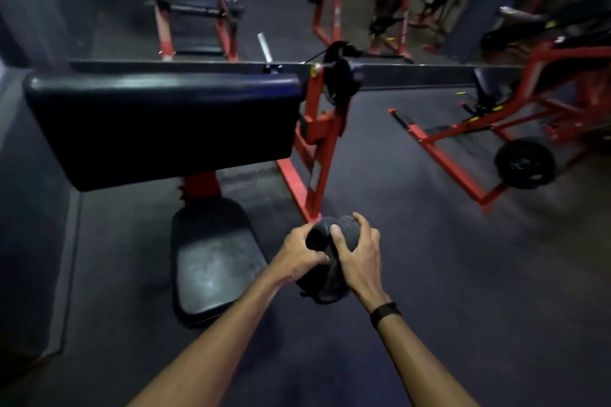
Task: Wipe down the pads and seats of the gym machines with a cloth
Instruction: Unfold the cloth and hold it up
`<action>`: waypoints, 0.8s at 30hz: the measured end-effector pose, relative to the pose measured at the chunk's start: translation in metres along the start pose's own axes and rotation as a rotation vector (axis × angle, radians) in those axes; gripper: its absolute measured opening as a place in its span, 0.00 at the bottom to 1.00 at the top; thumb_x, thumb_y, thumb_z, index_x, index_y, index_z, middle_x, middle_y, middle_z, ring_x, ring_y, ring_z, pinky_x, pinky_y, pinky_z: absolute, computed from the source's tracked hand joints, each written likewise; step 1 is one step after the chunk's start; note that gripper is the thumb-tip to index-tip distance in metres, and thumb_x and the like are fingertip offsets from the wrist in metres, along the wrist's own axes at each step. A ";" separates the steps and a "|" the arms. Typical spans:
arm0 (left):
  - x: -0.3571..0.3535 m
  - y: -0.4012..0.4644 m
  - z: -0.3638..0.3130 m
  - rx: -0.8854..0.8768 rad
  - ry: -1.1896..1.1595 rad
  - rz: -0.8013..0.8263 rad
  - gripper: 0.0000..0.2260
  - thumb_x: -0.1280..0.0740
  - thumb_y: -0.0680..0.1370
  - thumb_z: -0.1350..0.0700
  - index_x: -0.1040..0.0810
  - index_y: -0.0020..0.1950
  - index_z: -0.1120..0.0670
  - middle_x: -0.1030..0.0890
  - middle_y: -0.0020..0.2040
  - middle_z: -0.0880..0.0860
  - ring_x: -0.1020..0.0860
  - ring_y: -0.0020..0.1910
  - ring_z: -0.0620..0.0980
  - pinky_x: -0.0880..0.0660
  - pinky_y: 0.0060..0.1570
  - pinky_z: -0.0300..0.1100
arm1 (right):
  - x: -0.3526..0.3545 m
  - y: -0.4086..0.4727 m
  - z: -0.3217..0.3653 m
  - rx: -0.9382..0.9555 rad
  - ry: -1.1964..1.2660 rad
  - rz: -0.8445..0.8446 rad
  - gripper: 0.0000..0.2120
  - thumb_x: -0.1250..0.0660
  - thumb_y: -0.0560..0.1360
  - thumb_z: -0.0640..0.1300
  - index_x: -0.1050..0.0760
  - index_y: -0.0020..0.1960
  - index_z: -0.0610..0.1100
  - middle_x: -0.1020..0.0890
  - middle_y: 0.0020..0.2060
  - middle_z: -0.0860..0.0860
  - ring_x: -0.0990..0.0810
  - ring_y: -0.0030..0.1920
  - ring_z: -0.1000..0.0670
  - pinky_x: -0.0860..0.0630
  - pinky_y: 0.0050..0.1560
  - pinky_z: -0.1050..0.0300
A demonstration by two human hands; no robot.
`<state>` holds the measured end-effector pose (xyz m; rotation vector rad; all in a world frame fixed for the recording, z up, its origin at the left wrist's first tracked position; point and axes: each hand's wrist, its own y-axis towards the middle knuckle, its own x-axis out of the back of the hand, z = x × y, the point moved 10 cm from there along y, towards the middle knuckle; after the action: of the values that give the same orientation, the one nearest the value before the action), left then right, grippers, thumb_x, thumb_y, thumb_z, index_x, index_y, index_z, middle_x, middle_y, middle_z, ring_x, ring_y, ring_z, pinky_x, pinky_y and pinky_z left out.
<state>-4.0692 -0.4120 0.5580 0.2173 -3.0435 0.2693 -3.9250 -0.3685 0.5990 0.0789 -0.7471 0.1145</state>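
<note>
left hand (299, 254) grip curled on dark cloth (330, 261) | right hand (360, 253) grip wraps cloth too, black wristband | cloth bunched in air, just right of seat (211, 261) | slanted pad (162, 122) beyond seat | red frame (314, 155) right of pad

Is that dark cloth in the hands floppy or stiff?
Probably floppy: the cloth is bunched into folds between the left hand and right hand, and a loose end sags below them. It likely weighs little, since fingers alone hold it up.
</note>
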 end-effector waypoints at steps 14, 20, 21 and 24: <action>-0.293 -0.044 -0.185 -0.278 0.065 0.474 0.15 0.29 0.62 0.64 0.17 0.48 0.55 0.15 0.41 0.47 0.18 0.42 0.43 0.23 0.51 0.42 | 0.333 -0.073 -0.140 -0.064 0.147 0.107 0.25 0.37 0.73 0.70 0.26 0.65 0.58 0.23 0.61 0.57 0.20 0.47 0.53 0.22 0.40 0.56; -0.428 -0.097 -0.284 -0.454 0.085 0.714 0.20 0.32 0.67 0.74 0.22 0.57 0.62 0.17 0.35 0.39 0.20 0.37 0.33 0.26 0.42 0.28 | 0.448 -0.132 -0.215 -0.217 0.326 -0.029 0.33 0.36 0.68 0.77 0.26 0.63 0.55 0.19 0.58 0.58 0.21 0.58 0.56 0.25 0.54 0.55; -0.445 -0.101 -0.297 -0.485 0.083 0.730 0.21 0.33 0.68 0.76 0.23 0.59 0.63 0.17 0.35 0.39 0.20 0.37 0.33 0.26 0.41 0.28 | 0.460 -0.140 -0.227 -0.226 0.389 -0.027 0.34 0.32 0.67 0.74 0.26 0.65 0.55 0.18 0.60 0.56 0.20 0.60 0.53 0.23 0.56 0.50; -0.489 -0.105 -0.324 -0.557 0.081 0.728 0.20 0.33 0.70 0.77 0.21 0.58 0.62 0.16 0.36 0.39 0.20 0.38 0.34 0.25 0.42 0.29 | 0.507 -0.164 -0.252 -0.222 0.486 -0.087 0.27 0.23 0.70 0.57 0.24 0.65 0.48 0.16 0.59 0.51 0.18 0.60 0.48 0.19 0.55 0.48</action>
<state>-3.5494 -0.3905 0.8497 -0.9050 -2.8317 -0.5190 -3.3648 -0.4645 0.7552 -0.1254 -0.2666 -0.0343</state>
